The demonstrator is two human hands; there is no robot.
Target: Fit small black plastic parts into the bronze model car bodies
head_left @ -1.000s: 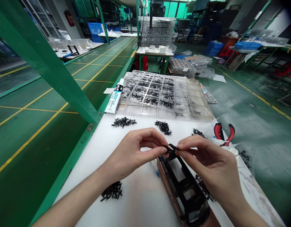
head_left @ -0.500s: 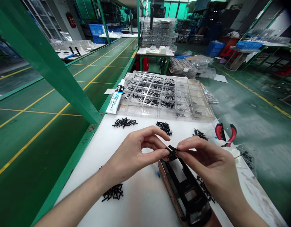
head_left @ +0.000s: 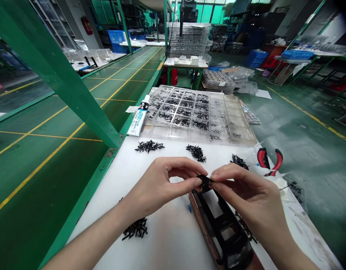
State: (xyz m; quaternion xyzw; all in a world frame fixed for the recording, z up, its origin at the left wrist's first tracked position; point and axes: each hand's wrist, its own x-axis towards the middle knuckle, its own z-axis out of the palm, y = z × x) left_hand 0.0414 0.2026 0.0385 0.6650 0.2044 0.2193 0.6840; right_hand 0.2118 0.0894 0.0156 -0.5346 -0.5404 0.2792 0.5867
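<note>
Both my hands meet over the far end of a long black and copper-brown model vehicle body (head_left: 217, 221) with window-like cutouts, lying on the white tabletop. Between thumb and fingers my left hand (head_left: 173, 180) pinches a small black part (head_left: 204, 181) at that end. My right hand (head_left: 246, 191) is closed on the same part from the other side, thumb and forefinger together. Fingertips hide much of the part, so its exact kind does not show. Small black pieces lie in piles around: one pile (head_left: 135, 228) near my left forearm, another pile (head_left: 196, 153) beyond my hands.
A clear compartment tray (head_left: 186, 112) of black pieces spans the table's back, a glue tube (head_left: 139, 116) at its left. Red-handled pliers (head_left: 270, 161) lie at the right edge. A green post (head_left: 63, 75) slants up at left beside the green conveyor (head_left: 49, 146).
The fingers of my left hand have come down onto the small black part, closer to my right fingertips. The view has shifted very slightly.
</note>
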